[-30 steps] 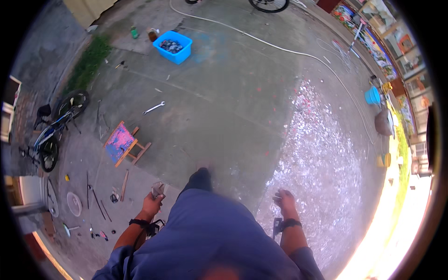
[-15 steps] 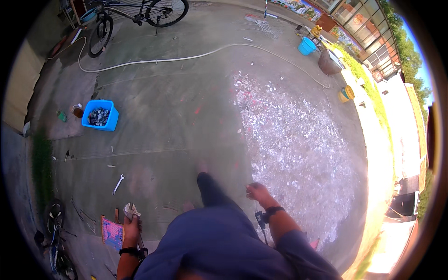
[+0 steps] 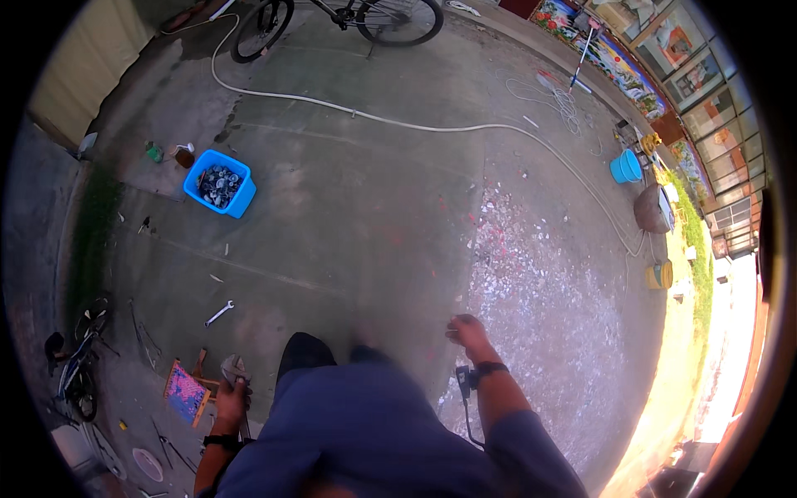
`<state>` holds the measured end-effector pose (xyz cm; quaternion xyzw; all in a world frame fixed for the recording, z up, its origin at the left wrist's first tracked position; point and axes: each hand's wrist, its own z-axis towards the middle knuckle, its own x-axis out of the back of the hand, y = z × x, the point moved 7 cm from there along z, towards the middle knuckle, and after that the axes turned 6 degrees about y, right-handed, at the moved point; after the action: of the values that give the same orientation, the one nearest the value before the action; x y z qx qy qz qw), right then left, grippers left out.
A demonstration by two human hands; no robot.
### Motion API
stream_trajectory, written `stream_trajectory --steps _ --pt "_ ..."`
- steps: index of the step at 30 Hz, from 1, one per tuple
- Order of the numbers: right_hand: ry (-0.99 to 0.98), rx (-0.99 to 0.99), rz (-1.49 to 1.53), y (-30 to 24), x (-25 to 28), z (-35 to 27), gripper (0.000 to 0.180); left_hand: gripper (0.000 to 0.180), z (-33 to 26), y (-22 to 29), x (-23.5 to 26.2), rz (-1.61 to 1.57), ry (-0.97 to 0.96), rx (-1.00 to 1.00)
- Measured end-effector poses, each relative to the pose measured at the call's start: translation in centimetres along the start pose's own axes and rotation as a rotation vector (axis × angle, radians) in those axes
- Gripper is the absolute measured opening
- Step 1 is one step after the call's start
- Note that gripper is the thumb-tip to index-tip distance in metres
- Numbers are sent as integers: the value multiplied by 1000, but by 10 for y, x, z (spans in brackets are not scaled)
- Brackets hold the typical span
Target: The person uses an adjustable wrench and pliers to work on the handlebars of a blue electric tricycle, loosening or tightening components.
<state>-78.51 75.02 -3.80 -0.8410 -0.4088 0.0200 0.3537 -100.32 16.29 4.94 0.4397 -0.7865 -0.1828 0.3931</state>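
stool: left of left hand | wrench: ahead of stool | tub: beyond wrench | bicycle: beyond hose

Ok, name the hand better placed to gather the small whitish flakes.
Likely the right hand: it hangs nearer the small whitish flakes and seems empty; the left hand grips a greyish crumpled-looking object.

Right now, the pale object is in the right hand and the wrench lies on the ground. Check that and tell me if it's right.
Wrong hand: the head view shows the pale object in the left hand, not the right hand. The wrench does lie on the ground.
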Motion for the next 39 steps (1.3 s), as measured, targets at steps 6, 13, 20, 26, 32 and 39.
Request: stream_trajectory --steps 6,13,20,26,32,39 --pt "-87 86 -173 -119 -76 72 39 20 42 4 9 -164 147 94" --pt "-159 193 -350 -183 -169 129 45 21 154 65 21 -285 143 28" --pt "-196 310 -504 -320 -251 107 48 23 225 122 44 -155 292 -344" --pt "-526 274 -607 -372 -302 203 45 27 215 159 21 -271 408 -159" --pt "-523 51 -588 -424 -333 253 43 34 159 161 -15 -266 599 385" --pt "-558 177 -911 -546 -396 328 43 35 65 190 -143 -516 695 702"
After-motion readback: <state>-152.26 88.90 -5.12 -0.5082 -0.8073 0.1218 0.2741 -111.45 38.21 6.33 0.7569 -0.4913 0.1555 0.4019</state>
